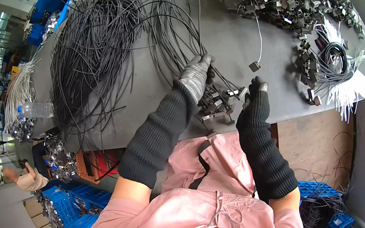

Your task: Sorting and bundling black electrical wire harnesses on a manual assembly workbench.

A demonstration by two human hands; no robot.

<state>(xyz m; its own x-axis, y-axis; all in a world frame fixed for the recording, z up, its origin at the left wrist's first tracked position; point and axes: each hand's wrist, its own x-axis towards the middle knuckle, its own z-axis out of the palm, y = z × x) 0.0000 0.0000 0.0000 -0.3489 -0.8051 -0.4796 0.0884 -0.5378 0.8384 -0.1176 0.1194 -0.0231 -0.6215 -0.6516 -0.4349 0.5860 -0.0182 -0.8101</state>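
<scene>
My left hand [194,75], in a grey glove, is closed around a bundle of thin black cables [172,30]. The cables run away toward the table's far edge. At their near ends, small metal brackets [215,105] hang in a cluster by the table's front edge. To the right of that cluster is my gloved right hand [259,89], thumb and fingers slightly apart, with nothing visible between them. Its thumb is close to the nearest bracket; contact is unclear. Beyond it, a single metal block [255,67] on a white cable lies on the grey table [234,35].
A thick heap of black cables [98,42] lies at left. Many metal blocks [282,5] are piled at the far side. A coiled bundle [336,60] lies right. Blue crates [319,190] stand below the table; a plastic bottle [37,110] is at left. Two people are in the background.
</scene>
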